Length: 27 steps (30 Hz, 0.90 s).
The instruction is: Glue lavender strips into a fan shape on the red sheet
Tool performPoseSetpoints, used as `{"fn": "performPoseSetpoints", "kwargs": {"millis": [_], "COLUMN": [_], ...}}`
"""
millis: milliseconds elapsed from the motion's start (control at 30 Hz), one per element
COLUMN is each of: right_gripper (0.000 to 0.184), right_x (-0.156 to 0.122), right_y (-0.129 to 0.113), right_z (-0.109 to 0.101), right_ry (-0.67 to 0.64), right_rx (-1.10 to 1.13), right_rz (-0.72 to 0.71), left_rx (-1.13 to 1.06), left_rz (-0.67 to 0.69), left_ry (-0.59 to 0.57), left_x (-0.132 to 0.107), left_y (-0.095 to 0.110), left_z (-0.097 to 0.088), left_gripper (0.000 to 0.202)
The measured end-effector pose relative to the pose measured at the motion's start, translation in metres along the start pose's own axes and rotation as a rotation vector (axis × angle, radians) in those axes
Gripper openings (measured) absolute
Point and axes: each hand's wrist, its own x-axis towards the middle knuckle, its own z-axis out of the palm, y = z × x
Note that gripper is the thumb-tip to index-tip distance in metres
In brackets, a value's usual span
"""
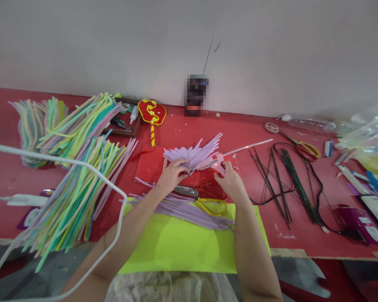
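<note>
My right hand (pixel 230 180) is closed around a pale pink hot glue gun (pixel 219 162), with a clear glue stick (pixel 248 147) running out of its back. The nozzle points left at a fan of lilac pipe cleaners (pixel 189 155). At that fan's lower left edge, the fingers of my left hand (pixel 173 173) are bent and grip it; their tips are partly hidden. Beneath both hands lies a red board (pixel 148 163). Scissors with red and yellow handles (pixel 211 205) rest just below, over loose lilac pipe cleaners (pixel 189 216) on a yellow-green sheet (pixel 182 251).
Bundles of coloured pipe cleaners (pixel 78 188) cover the left, behind a white curved frame (pixel 103 176). A red and yellow fan-shaped ornament (pixel 152 112) lies at the back. On the right are dark green stems (pixel 297 184), a black cord (pixel 319 184), more scissors (pixel 307 151) and a plastic bottle (pixel 311 124).
</note>
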Motion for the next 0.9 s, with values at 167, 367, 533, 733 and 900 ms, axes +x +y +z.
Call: {"fn": "performPoseSetpoints", "kwargs": {"millis": [167, 367, 533, 733, 900], "right_gripper": [0.035, 0.036, 0.037, 0.037, 0.036], "right_x": [-0.0009, -0.0011, -0.0005, 0.0000, 0.0020], "right_y": [-0.0027, -0.0029, -0.0031, -0.0009, 0.0065], "right_z": [-0.0029, -0.0043, -0.0056, -0.0059, -0.0043], "right_ry": [0.003, 0.024, 0.037, 0.039, 0.064], "right_rx": [-0.034, -0.057, -0.063, -0.083, -0.085], "right_rz": [0.028, 0.050, 0.061, 0.083, 0.073], "left_rx": [-0.006, -0.011, -0.016, -0.008, -0.005], "left_rz": [0.023, 0.002, -0.012, 0.003, 0.016], "left_ry": [0.015, 0.024, 0.016, 0.007, 0.010], "left_x": [-0.0001, 0.0002, 0.0001, -0.0002, 0.0003], "left_y": [-0.0029, -0.0010, -0.0009, -0.0020, -0.0028], "left_z": [0.0028, 0.0021, 0.0019, 0.0022, 0.0026], "left_gripper": [0.009, 0.008, 0.008, 0.008, 0.011]}}
